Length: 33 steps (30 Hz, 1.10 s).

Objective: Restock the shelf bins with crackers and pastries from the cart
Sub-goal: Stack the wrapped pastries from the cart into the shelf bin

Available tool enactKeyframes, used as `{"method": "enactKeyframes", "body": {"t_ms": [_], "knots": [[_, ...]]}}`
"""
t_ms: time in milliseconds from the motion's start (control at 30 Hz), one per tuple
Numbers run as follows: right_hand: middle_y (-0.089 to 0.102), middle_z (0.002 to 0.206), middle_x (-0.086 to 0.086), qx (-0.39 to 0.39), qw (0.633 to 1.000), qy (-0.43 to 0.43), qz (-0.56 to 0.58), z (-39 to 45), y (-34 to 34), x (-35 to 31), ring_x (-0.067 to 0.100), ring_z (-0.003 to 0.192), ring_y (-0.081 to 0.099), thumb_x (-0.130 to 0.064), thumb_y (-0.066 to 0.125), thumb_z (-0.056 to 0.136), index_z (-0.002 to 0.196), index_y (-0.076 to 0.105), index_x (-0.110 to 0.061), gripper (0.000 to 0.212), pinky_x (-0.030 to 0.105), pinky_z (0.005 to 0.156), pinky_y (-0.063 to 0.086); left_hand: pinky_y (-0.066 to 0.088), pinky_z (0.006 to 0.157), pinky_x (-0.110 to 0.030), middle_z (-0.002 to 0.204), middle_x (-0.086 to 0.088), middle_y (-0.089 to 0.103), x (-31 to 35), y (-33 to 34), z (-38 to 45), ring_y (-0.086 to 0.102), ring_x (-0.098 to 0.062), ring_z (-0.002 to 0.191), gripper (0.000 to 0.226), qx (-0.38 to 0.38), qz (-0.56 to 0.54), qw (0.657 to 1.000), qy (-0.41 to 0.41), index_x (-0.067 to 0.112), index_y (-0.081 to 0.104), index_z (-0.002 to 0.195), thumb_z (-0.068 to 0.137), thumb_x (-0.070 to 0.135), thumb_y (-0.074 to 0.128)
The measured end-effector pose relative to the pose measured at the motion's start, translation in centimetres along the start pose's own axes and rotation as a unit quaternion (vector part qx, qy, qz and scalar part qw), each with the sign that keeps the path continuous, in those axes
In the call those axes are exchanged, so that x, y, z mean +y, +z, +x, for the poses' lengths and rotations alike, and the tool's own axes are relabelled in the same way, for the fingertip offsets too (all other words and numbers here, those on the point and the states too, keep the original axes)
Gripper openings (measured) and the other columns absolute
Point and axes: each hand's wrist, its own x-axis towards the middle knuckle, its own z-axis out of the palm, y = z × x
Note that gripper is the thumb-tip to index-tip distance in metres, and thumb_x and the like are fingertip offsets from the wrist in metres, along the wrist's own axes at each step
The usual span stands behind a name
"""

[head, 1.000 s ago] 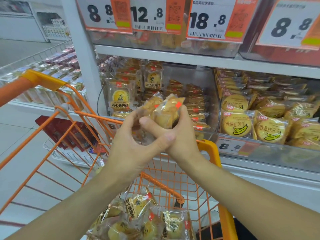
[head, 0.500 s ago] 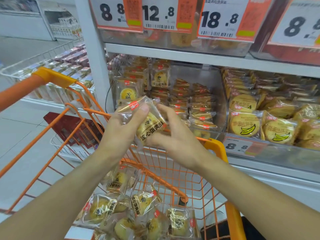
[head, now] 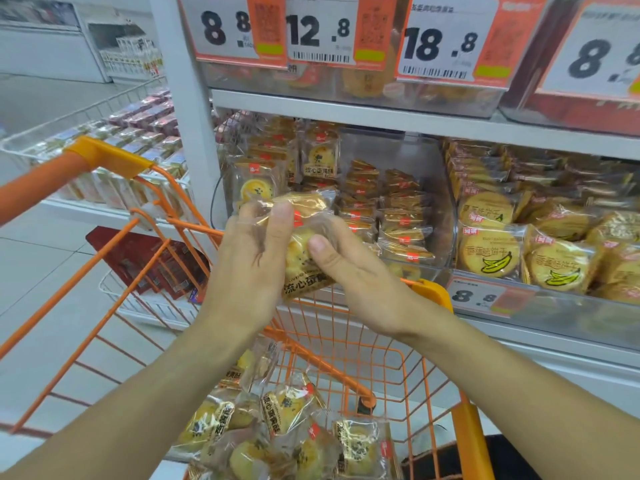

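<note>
shelving (head: 346,112) stood ahead, white, with clear bins on its middle tier. orange wire cart (head: 346,344) stood just before it, wrapped pastries (head: 287,410) heaped in its near end. left bin (head: 429,188) held matching pastries at the back left and flat packets in rows; the right bin (head: 554,306) held banana crackers (head: 488,254). price tags (head: 446,39) hung along the upper tier. left hand (head: 249,268) and right hand (head: 353,271) were raised over the cart before the left bin. both had a grip clamped on the wrapped pastries (head: 304,237) held between them, thumbs on the wrappers.
</note>
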Motion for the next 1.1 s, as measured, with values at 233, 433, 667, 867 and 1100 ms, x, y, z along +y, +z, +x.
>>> {"method": "enactKeyframes", "body": {"t_ms": [233,433,667,867,1100], "knots": [[0.064,0.127,-0.003,-0.03,0.997,0.039,-0.06,1.3,-1.8,-0.2,0.015,0.115,0.065,-0.045,0.086,0.063,0.139,0.028,-0.028,0.098,0.045,0.102,0.052,0.041,0.063,-0.018,0.08,0.017,0.064,0.1,-0.2,1.0,0.061,0.0,0.078,0.058,-0.027,0.088,0.994,0.065,0.032,0.064,0.084,0.096,0.068,0.02],[0.073,0.115,-0.006,0.104,0.993,0.027,-0.043,3.7,-3.2,0.1,0.007,0.101,0.071,-0.027,0.096,0.064,0.131,0.057,-0.02,0.078,0.03,0.09,0.057,0.047,0.074,-0.039,0.072,-0.008,0.062,-0.9,-0.1,3.1,0.058,-0.021,0.077,0.08,-0.007,0.132,0.99,0.045,0.007,0.06,0.071,0.103,0.056,0.006],[0.071,0.105,-0.005,0.224,0.96,0.128,-0.109,11.8,-6.6,0.9,0.007,0.095,0.069,-0.041,0.096,0.059,0.114,0.065,-0.015,0.068,0.02,0.078,0.051,0.035,0.099,-0.044,0.128,-0.012,0.044,-2.2,0.5,2.1,0.034,-0.031,0.125,0.053,-0.128,0.47,0.872,-0.059,0.015,0.048,0.13,0.095,0.053,0.039],[0.064,0.116,-0.006,0.26,0.933,0.186,-0.166,17.8,-6.0,2.7,0.012,0.1,0.06,-0.054,0.085,0.07,0.125,0.057,-0.019,0.071,0.026,0.088,0.049,0.037,0.099,-0.041,0.13,-0.009,0.04,-2.2,0.7,2.3,0.029,-0.029,0.129,0.051,-0.127,0.454,0.88,-0.06,0.017,0.044,0.128,0.093,0.053,0.043],[0.051,0.148,0.004,0.41,0.902,0.125,0.055,19.9,-2.7,3.0,0.029,0.133,0.052,-0.049,0.068,0.088,0.154,0.033,-0.017,0.081,0.043,0.111,0.042,0.036,0.1,-0.039,0.133,-0.01,0.038,-1.9,0.7,2.3,0.026,-0.029,0.131,0.053,-0.133,0.441,0.885,-0.066,0.015,0.041,0.129,0.092,0.053,0.043]]}}
